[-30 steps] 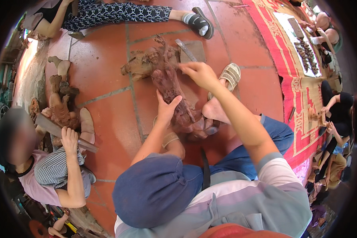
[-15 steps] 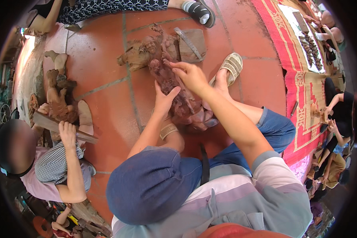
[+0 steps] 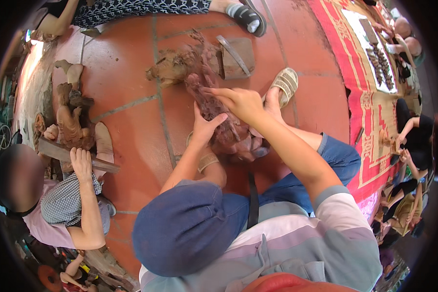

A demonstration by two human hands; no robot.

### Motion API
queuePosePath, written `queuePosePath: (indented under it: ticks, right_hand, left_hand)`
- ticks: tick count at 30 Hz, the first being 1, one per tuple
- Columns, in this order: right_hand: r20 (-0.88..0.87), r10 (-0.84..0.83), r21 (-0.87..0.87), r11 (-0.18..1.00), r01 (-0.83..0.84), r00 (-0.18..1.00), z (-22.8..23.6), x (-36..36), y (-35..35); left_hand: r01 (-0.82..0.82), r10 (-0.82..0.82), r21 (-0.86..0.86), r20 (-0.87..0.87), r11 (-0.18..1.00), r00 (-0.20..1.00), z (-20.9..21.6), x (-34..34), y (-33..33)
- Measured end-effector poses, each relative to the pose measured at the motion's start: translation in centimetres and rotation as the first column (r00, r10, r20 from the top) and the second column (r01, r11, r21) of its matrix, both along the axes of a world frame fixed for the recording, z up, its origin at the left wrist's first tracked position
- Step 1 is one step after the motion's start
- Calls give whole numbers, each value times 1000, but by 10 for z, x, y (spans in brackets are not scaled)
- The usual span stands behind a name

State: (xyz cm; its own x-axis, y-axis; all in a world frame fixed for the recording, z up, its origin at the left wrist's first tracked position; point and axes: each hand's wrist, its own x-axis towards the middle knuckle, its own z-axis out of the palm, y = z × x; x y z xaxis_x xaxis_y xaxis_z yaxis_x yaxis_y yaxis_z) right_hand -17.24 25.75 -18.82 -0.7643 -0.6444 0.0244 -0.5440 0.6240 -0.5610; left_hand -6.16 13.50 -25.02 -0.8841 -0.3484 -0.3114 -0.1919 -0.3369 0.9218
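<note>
A reddish-brown wooden carving (image 3: 234, 138) with intricate figures stands between my legs, leaning away from me. My left hand (image 3: 207, 127) grips its near left side, thumb toward me and fingers wrapped behind. Close to its upper middle part, my right hand (image 3: 241, 103) is closed in a pinch, the fingertips against the carved surface. Something thin and dark seems to stick out from that pinch, too small to name. Beyond the carving's top lie a rough piece of wood (image 3: 173, 68) and a flat block (image 3: 239, 53) with a curved pale strip (image 3: 234, 56) across it.
At left a person (image 3: 85, 209) holds a long flat wooden tool (image 3: 78, 155) beside another carving (image 3: 70, 121). A red patterned mat (image 3: 333, 48) runs along the right, with a white sheet (image 3: 362, 29) of small dark pieces. Another person's sandalled foot (image 3: 250, 19) rests at the far side.
The carving has turned, its upper figure's face no longer showing. My right hand has moved slightly toward me and right along it; my left hand keeps its hold.
</note>
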Motion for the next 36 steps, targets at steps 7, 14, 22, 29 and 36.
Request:
queuePosePath:
  ticks: [7,14,22,29,36]
  right_hand:
    - [87,-22,-101,994,30,996,28,-16,26]
    - [131,-32,278,960,-6,991,3,-74,78]
    - [514,-106,-483,784,389,851,-2,64,156]
    - [747,-28,-379,803,460,664,5,124,155]
    - [521,-47,-395,872,289,853,16,106,135]
  left_hand:
    - [-56,57,99,-7,994,998,10,3,5]
    - [22,-23,-217,-2,976,1000,-8,12,5]
    - [93,-66,-61,350,994,934,35,126,-41]
    - [-51,163,-299,361,953,918,158,288,-144]
    - [-462,534,-499,2,733,845,290,295,-121]
